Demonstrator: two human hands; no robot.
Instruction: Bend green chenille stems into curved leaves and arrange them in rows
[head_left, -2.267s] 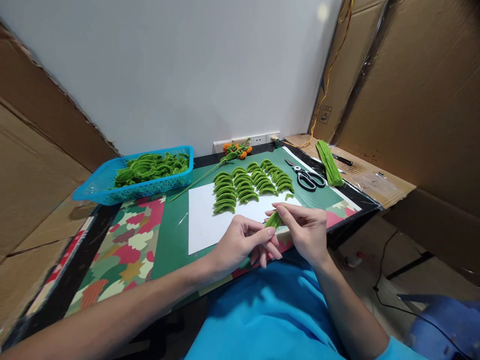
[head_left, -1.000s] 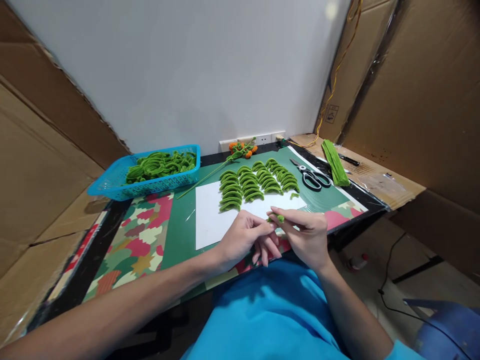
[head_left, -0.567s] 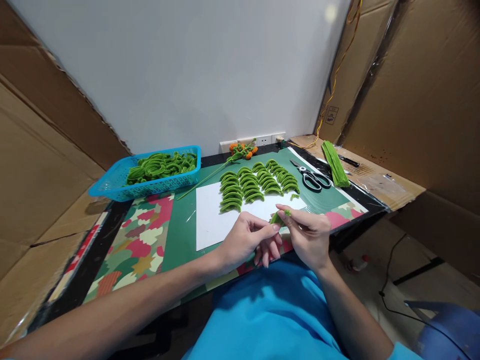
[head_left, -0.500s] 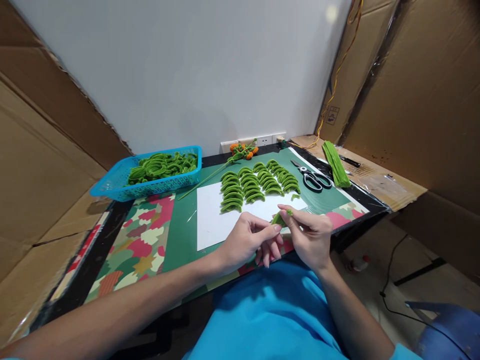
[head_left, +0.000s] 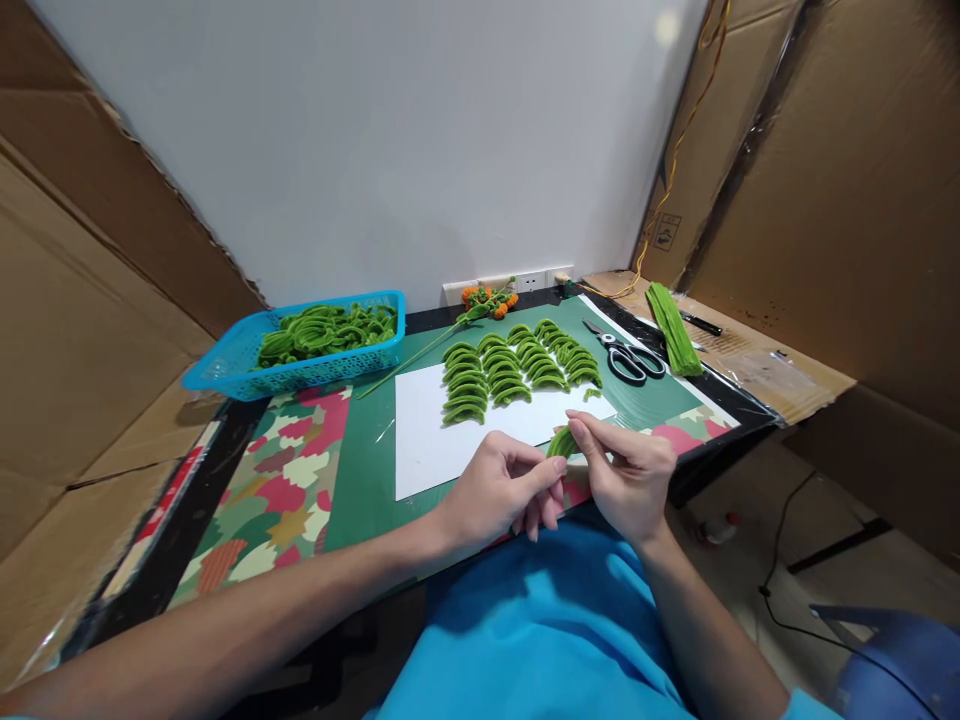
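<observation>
A small curved piece of green pipe cleaner (head_left: 562, 443) is held between both hands above the front edge of the table. My left hand (head_left: 510, 485) pinches its lower left end between thumb and forefinger. At its upper right end, the thumb and forefinger of my right hand (head_left: 626, 470) close on it, hiding part of it. Just beyond, rows of similar curved green pieces (head_left: 506, 372) lie on a white sheet of paper (head_left: 420, 450). One tiny bent green bit (head_left: 592, 394) lies apart below the right-hand row.
A blue plastic basket (head_left: 217, 377) of green pieces stands at the left. Black-handled scissors (head_left: 626, 360) and a bundle of straight green pipe cleaners (head_left: 673, 330) lie at the right. An orange pipe-cleaner flower (head_left: 491, 302) rests by the wall; cardboard (head_left: 840, 200) stands on both sides.
Both hands stay close together. My right hand has moved slightly to the right, and more of the green piece's curved side now shows between the fingers.
</observation>
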